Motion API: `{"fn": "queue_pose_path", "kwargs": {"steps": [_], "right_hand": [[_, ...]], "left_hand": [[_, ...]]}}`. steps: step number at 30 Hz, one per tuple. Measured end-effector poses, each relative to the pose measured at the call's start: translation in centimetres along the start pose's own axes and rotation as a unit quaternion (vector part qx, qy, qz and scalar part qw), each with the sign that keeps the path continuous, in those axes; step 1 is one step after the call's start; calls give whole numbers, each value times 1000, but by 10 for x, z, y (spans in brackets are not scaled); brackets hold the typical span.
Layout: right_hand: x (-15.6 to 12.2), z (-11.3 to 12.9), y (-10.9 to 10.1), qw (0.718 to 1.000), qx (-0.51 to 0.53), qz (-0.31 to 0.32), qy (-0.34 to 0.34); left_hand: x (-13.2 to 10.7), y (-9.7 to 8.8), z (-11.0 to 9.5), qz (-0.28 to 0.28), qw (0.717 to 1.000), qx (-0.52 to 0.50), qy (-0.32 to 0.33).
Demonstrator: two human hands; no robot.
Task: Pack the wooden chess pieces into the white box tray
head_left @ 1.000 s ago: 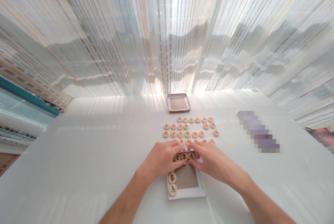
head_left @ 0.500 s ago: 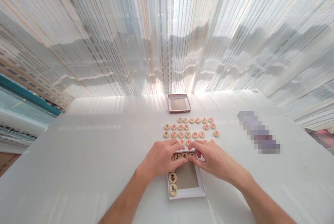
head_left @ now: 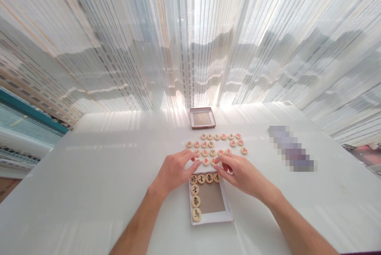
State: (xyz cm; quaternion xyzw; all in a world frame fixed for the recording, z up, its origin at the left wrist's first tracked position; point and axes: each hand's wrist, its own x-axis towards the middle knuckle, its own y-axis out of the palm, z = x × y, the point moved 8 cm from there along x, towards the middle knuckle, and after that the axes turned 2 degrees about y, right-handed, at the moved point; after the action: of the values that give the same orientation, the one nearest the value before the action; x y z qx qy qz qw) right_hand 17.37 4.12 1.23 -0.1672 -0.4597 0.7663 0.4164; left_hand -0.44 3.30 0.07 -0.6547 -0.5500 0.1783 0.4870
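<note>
A shallow white box (head_left: 212,218) holds xiangqi pieces with black characters, one row along its far side and a column down its left side. My left hand (head_left: 177,171) is over the table just beyond the box's far left corner. Its thumb and fingers are apart, close to a piece in the nearest row. My right hand (head_left: 238,167) hovers by the box's far right corner, thumb and index finger apart. Its fingertips are beside a red-character piece (head_left: 213,162); whether they touch it I cannot tell. A red xiangqi piece (head_left: 206,162) lies between the hands.
Several more xiangqi pieces (head_left: 211,144) lie in rows on the white table (head_left: 133,175) beyond my hands. Behind them is a brown-edged box part (head_left: 203,119). A blurred-out object (head_left: 293,150) lies at the right. A sheer curtain (head_left: 190,48) hangs along the far edge.
Both hands have moved away from the pieces in the box's far row to the nearest row on the table. The black pieces in the box now show uncovered.
</note>
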Motion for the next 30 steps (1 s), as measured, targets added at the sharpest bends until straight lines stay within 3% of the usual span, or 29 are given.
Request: {"fn": "queue_pose_path", "kwargs": {"steps": [8, 18, 24, 30], "right_hand": [[3, -11, -6, 999, 22, -32, 20], [6, -27, -12, 995, 42, -83, 33], [6, -31, -19, 992, 46, -111, 37], [5, -38, -27, 988, 50, -141, 46]], "left_hand": [[2, -9, 9, -21, 1000, -14, -18], [1, -25, 48, -102, 990, 32, -88], [4, -16, 45, -100, 992, 26, -78], [9, -9, 34, -106, 994, -1, -11]]}}
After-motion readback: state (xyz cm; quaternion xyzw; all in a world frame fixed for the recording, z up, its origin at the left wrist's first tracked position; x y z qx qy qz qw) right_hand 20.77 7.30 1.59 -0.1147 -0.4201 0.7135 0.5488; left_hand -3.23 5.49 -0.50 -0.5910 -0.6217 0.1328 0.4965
